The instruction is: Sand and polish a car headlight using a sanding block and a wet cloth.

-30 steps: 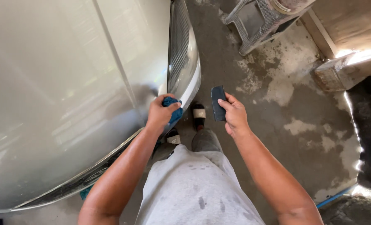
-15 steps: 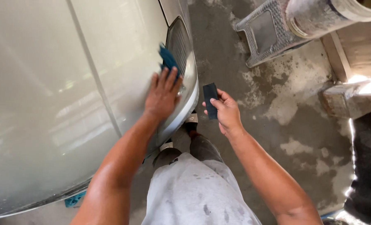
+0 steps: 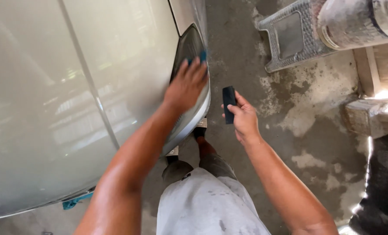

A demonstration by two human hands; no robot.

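Rubbing a blue pad (image 3: 201, 55) over the dark headlight (image 3: 186, 48) of the pale car (image 3: 72, 87), left hand (image 3: 186, 85) pressed flat on it. Right hand (image 3: 245, 118) closed around a dark block (image 3: 229, 103), held clear above the floor (image 3: 298, 109). Panel surface dull; judged midway, more rubbing left.

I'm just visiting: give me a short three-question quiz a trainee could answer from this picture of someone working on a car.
1. True or false: the left hand presses a blue pad on the car's headlight.
2. What does the right hand hold? A) dark block B) hammer C) cup
3. Fill in: the right hand is over the concrete ____.

Key: 1 true; 2 A, the dark block; 3 floor.
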